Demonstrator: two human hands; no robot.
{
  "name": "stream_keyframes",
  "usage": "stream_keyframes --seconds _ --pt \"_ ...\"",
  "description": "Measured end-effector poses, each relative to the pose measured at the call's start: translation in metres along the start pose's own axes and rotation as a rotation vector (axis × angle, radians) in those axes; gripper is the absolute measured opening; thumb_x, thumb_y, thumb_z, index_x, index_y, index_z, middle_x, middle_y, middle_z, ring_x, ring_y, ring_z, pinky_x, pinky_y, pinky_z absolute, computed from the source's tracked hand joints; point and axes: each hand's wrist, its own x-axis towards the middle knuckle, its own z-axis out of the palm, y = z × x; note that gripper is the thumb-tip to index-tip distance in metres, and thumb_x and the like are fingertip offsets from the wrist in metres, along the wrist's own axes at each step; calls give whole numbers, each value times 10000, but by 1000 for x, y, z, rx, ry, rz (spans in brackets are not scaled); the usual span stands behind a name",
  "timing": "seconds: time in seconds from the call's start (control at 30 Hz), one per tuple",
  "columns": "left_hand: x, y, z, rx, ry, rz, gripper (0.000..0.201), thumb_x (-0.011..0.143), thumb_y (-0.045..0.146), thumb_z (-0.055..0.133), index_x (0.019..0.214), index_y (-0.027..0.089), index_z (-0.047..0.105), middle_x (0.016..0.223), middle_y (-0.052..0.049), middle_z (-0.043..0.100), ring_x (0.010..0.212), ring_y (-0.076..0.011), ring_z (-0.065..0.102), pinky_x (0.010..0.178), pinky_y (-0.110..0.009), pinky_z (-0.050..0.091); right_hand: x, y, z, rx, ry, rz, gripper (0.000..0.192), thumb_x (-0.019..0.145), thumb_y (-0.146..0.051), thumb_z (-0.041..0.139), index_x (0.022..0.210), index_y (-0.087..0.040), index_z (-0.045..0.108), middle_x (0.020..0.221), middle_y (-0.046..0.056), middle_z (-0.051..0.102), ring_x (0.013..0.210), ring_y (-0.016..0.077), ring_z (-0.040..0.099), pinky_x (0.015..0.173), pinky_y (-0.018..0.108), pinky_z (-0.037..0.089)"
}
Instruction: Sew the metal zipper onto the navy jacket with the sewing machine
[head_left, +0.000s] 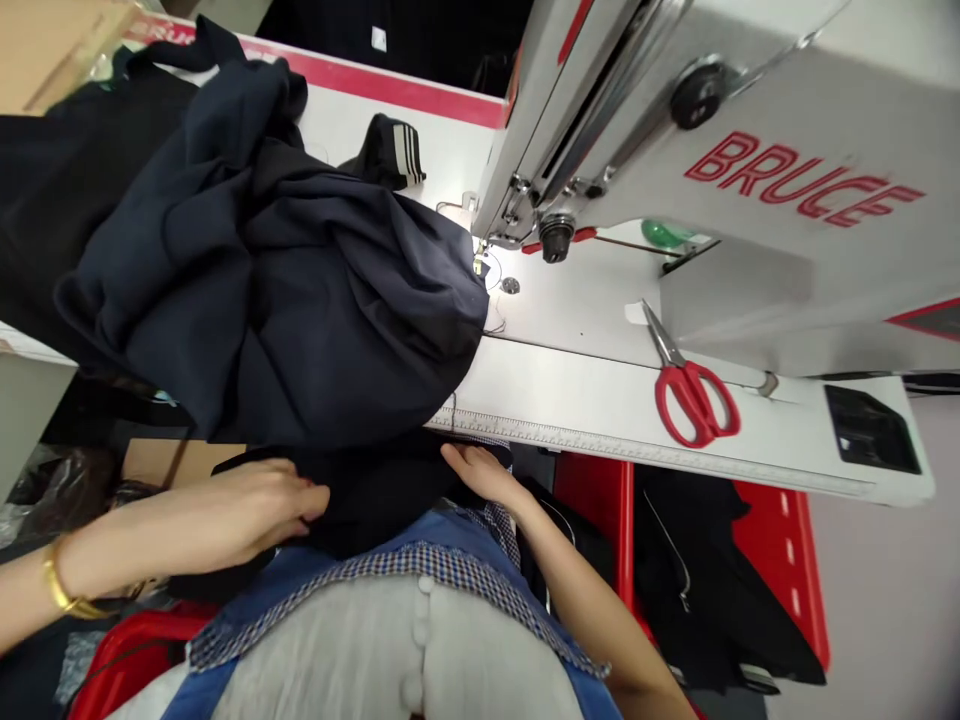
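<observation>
Both hands low, at the near edge of the bench point(600, 400), in front of the body. Left hand point(262, 505) closed on a dark fabric piece point(375, 500) in the lap, fingers curled over its left edge. Right hand point(484, 470) lying flat on the same dark piece, fingers stretched toward the left, not closed around anything.

Above the hands, a big heap of navy garment point(285, 290), bunched on the bench and hanging over its front edge, covering part of the view down to the lap. Right side of the heap touching the needle area of the white sewing machine point(712, 150), marked BRUCE in red. Black cuff with white stripes point(394, 150) behind the heap. Red-handled scissors point(686, 385) on the bench, right of the hands and well apart from them, just before the machine base. Printed ruler point(637, 445) along the front edge of the bench. Gold bangle point(64, 590) on the left wrist. Red frame point(810, 560) under the bench, with more dark cloth hanging there.
</observation>
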Motion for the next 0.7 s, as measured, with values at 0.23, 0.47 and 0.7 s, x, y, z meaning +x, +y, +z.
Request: stream_keyframes --seconds 0.23,0.47,0.7 --pt "36 8 27 -305 -57 -64 299 896 349 323 797 165 537 821 -27 556 728 -118 521 664 -209 402 -10 -45 7 4 -12 -229 278 836 -339 490 1052 -190 580 939 31 655 810 161 605 713 251 419" --pt "81 13 -3 -373 -321 182 302 822 394 488 982 155 581 676 8 561 576 -103 479 526 -181 355 -62 -87 -29 -7 31 -712 277 842 -191 423 1046 -205 611 874 -14 682 751 113 615 703 223 433" --pt "38 7 -31 -207 -389 -57 216 857 282 425 888 161 601 745 2 603 621 -102 535 552 -162 365 -93 -53 -66 59 174 -522 293 857 -195 448 1130 -227 551 1005 -3 649 858 115 602 779 238 454"
